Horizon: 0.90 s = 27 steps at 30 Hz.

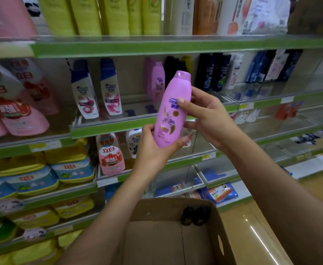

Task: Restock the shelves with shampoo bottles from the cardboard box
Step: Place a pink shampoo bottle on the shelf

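I hold a pink-purple shampoo bottle (173,109) upright in front of the shelves, cap up and label toward me. My left hand (155,148) grips its base from below. My right hand (204,115) grips its upper body, thumb on the label. Two matching pink bottles (157,83) stand on the middle shelf (118,125) just behind it. Below my arms sits the open cardboard box (157,236), with two black bottle caps (195,216) showing at its far right corner.
White shampoo bottles (95,92) stand left on the middle shelf, dark bottles (218,71) to the right. Yellow-green bottles (103,14) fill the top shelf. Pink refill pouches (21,104) and stacked packs (32,180) are on the left. Tan floor (252,226) lies right of the box.
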Tool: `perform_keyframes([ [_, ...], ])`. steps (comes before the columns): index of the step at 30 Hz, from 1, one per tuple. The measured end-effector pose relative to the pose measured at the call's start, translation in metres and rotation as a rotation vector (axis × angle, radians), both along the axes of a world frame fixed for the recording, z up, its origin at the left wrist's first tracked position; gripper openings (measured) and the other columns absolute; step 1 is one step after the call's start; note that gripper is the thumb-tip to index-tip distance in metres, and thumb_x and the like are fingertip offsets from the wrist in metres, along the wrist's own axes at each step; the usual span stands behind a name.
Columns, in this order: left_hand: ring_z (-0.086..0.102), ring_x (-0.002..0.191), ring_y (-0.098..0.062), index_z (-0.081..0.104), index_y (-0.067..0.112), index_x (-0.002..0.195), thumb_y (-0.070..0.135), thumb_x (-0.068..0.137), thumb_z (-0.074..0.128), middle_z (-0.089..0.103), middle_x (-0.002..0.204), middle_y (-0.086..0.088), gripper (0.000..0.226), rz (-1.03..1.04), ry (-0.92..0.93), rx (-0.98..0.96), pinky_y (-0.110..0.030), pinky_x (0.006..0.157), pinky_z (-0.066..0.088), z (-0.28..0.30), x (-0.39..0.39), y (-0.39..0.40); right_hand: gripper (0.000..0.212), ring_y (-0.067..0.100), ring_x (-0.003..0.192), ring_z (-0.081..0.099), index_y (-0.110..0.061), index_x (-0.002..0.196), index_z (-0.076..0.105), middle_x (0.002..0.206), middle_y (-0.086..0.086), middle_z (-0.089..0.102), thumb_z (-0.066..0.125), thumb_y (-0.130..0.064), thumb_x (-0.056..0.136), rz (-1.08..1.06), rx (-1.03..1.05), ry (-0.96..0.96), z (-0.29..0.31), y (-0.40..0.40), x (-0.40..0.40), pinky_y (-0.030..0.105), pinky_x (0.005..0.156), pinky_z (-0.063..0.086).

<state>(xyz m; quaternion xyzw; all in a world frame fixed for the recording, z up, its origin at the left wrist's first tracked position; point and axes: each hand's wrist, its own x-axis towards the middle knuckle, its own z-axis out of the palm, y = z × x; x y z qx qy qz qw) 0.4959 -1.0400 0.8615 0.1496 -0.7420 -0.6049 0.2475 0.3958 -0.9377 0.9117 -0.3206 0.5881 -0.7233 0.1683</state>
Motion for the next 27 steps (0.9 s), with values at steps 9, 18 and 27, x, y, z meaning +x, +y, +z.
perform_keyframes([
  [9, 0.065, 0.101, -0.014, 0.061, 0.024, 0.105, 0.010, 0.081, 0.068, 0.069, 0.104, 0.001, 0.029, -0.193, -0.009, 0.060, -0.034, 0.092, 0.053, 0.005, 0.006, -0.036, 0.027, 0.017, 0.087, 0.069, -0.007, 0.118, 0.060, 0.095, 0.003, 0.072, 0.059, -0.008, 0.091, -0.037, -0.032, -0.036, 0.004, -0.003, 0.000, 0.041, 0.074, 0.055],
  [18, 0.063, 0.097, -0.007, 0.058, 0.020, 0.107, 0.010, 0.081, 0.067, 0.067, 0.103, 0.004, 0.029, -0.188, -0.021, 0.003, -0.012, 0.077, 0.052, 0.003, -0.021, -0.032, 0.022, 0.019, 0.091, 0.069, -0.009, 0.115, 0.062, 0.096, 0.004, 0.072, 0.057, -0.014, 0.093, -0.046, 0.002, -0.009, -0.002, 0.003, -0.031, 0.038, 0.076, 0.056],
  [27, 0.062, 0.098, -0.012, 0.056, 0.014, 0.113, 0.008, 0.083, 0.065, 0.065, 0.103, 0.001, 0.031, -0.132, -0.134, -0.042, -0.021, 0.084, 0.052, -0.006, -0.102, -0.041, 0.032, 0.017, 0.093, 0.069, -0.009, 0.124, 0.059, 0.100, 0.000, 0.072, 0.058, -0.017, 0.093, -0.056, 0.014, -0.017, -0.019, -0.018, -0.106, 0.040, 0.081, 0.057],
])
